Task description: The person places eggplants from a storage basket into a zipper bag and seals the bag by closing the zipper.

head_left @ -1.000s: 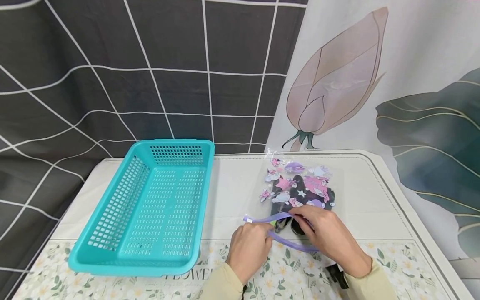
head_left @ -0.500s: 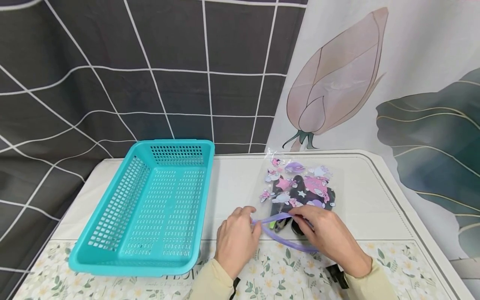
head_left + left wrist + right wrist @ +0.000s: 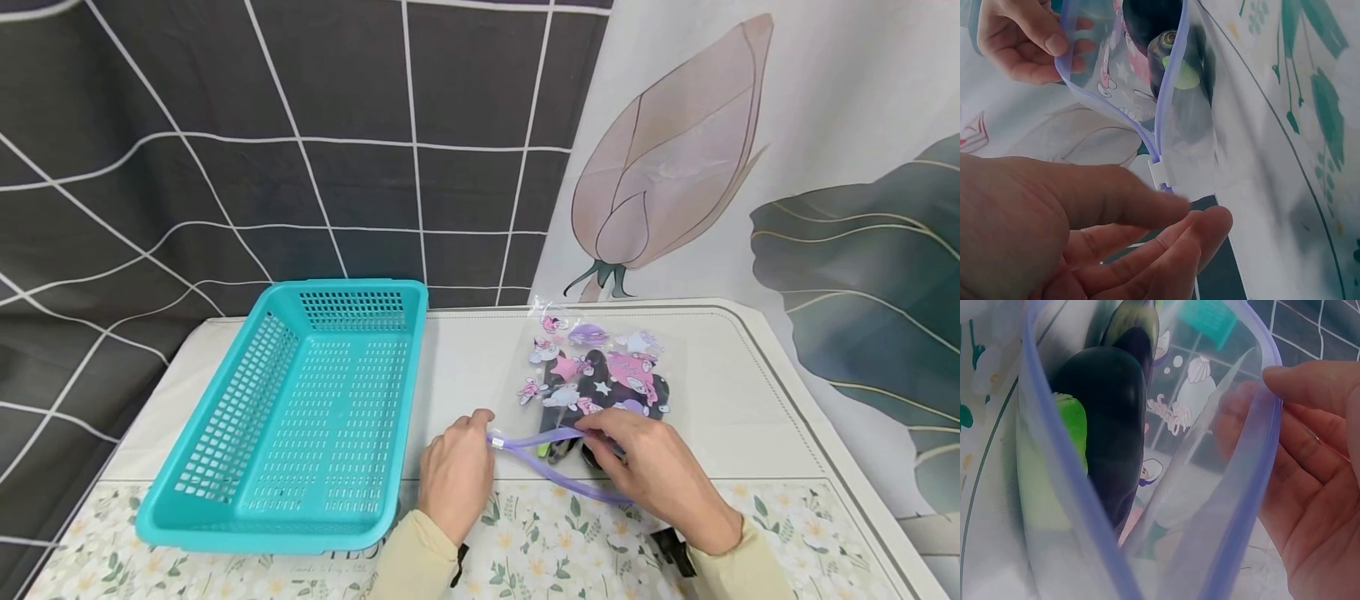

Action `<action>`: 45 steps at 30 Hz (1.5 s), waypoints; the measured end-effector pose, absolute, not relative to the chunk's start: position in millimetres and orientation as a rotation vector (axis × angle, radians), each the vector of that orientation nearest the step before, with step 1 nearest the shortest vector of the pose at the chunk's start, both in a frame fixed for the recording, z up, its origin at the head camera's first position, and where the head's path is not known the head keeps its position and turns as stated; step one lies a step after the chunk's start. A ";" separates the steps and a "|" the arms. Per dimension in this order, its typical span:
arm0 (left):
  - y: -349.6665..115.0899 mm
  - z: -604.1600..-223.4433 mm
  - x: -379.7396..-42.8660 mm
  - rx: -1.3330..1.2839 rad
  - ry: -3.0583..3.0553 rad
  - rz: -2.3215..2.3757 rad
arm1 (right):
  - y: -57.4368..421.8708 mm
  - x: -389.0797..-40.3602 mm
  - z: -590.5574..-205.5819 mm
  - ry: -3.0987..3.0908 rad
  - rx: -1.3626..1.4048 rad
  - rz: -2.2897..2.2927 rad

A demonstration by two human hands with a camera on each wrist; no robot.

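A clear zip bag (image 3: 637, 342) with purple strips and pink cartoon prints lies on the table at right, its mouth gaping toward me. Inside are dark, glossy, eggplant-like pieces (image 3: 1110, 412); one has a bright green end (image 3: 1074, 428). My right hand (image 3: 660, 471) pinches the far purple strip (image 3: 1260, 444) between thumb and fingers. Beside the left end of the strips is my left hand (image 3: 459, 471). Its thumb and loosely bent fingers (image 3: 1204, 228) lie close by the white slider (image 3: 1158, 173), without visibly gripping it. The thumb partly hides the strip's end.
A turquoise perforated basket (image 3: 411, 400) stands left of the bag, near my left hand. The table bears a white and floral cover (image 3: 750, 417). Behind it hang a dark grid-patterned cloth (image 3: 480, 192) and a pale flower-printed curtain (image 3: 810, 100).
My left hand has moved left along the purple strips, past the slider, which now shows beside its fingers. The right hand keeps its pinch on the strip; the basket stays put.
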State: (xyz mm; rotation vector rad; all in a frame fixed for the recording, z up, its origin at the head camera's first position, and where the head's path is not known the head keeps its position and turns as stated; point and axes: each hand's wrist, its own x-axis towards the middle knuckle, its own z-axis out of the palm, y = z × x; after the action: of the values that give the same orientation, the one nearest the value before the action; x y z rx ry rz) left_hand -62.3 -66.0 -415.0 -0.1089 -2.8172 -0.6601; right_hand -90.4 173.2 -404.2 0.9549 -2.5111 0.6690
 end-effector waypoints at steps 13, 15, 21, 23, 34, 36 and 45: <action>-68.0 -418.4 -64.2 -0.094 -2.824 -0.673 | 174.0 -91.4 -405.7 -2.497 1.026 0.652; -67.9 -418.8 -64.7 -0.087 -2.823 -0.668 | 173.3 -91.3 -405.8 -2.496 1.034 0.648; -67.7 -418.1 -64.0 -0.088 -2.820 -0.652 | 167.8 -89.5 -406.5 -2.488 1.055 0.659; -67.4 -416.4 -63.2 -0.089 -2.827 -0.646 | 165.3 -88.6 -407.4 -2.474 1.070 0.674; -64.9 -407.3 -59.0 -0.139 -2.827 -0.649 | 145.8 -80.2 -414.1 -2.387 1.147 0.747; -65.1 -406.2 -57.7 -0.164 -2.825 -0.650 | 143.1 -78.6 -415.0 -2.386 1.170 0.747; -64.3 -399.2 -53.1 -0.317 -2.817 -0.754 | 136.4 -73.8 -417.3 -2.406 1.217 0.799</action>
State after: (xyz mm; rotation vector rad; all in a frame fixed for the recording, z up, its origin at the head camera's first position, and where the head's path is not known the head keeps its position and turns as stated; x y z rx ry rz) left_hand -53.1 -64.3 -399.2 -0.3169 -2.8170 -0.7537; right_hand -73.8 136.4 -417.3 1.2172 -2.4062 0.7993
